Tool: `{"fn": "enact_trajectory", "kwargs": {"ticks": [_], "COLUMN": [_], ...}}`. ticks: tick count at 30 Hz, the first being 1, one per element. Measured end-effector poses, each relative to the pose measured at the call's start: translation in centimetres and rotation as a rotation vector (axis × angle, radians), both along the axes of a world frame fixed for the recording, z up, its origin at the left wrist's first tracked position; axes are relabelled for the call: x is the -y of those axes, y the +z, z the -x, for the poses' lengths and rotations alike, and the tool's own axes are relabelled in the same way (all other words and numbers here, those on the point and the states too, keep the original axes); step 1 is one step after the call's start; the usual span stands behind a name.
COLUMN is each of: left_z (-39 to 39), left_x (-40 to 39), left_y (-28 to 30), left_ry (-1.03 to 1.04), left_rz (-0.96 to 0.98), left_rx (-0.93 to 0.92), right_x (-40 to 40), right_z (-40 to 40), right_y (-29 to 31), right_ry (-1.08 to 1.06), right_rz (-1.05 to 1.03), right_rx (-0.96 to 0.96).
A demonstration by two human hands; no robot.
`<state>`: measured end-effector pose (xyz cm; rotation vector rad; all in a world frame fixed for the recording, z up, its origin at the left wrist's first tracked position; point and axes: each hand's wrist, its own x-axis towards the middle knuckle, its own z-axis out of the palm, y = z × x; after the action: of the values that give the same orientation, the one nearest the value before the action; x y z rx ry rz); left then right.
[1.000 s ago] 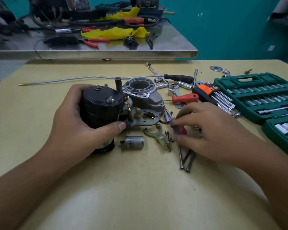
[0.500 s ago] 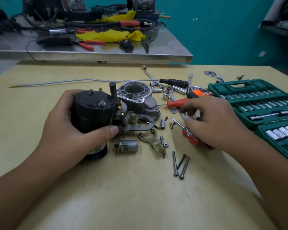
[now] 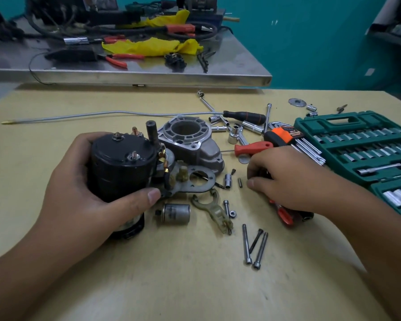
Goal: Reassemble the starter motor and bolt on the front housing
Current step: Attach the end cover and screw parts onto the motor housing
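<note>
My left hand (image 3: 79, 198) grips the black starter motor body (image 3: 120, 163), which stands upright on the yellow table. A metal plate (image 3: 199, 179) with a round hole juts from its right side. Behind it lies the grey front housing (image 3: 190, 140), open end up. In front lie a small metal cylinder (image 3: 176, 213), a forked lever (image 3: 213, 209) and three long bolts (image 3: 259, 249). My right hand (image 3: 294, 181) is curled over a red-and-black screwdriver (image 3: 286, 216) whose handle sticks out under the palm; its fingertips are near a small pin (image 3: 240, 182).
A green socket set case (image 3: 361, 144) lies open at the right. Hex keys (image 3: 287, 135), a second red-handled screwdriver (image 3: 252, 147), loose sockets (image 3: 227, 180) and extension bars crowd the middle back. A steel bench (image 3: 148, 72) with pliers and yellow cloth stands beyond the table.
My right hand picked the red-and-black screwdriver up near the long bolts and now has it low on the table, further right. My left hand stayed on the motor body.
</note>
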<state>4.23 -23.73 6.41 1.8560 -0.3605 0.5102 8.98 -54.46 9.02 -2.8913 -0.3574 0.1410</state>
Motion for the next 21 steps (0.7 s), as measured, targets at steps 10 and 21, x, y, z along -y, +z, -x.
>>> {"fn": "enact_trajectory", "kwargs": {"ticks": [10, 21], "left_z": [-0.2, -1.2], "left_x": [0.3, -1.1], "left_y": [0.2, 0.9], "left_ry": [-0.015, -0.268], "left_rz": [0.02, 0.025], "left_rx": [-0.007, -0.079], "right_x": [-1.2, -1.4], "right_z": [-1.4, -0.7], "right_y": [-1.1, -1.5], "right_ry": [0.026, 0.038], "right_rz": [-0.219, -0.16], "right_rx": [0.111, 0.131]}}
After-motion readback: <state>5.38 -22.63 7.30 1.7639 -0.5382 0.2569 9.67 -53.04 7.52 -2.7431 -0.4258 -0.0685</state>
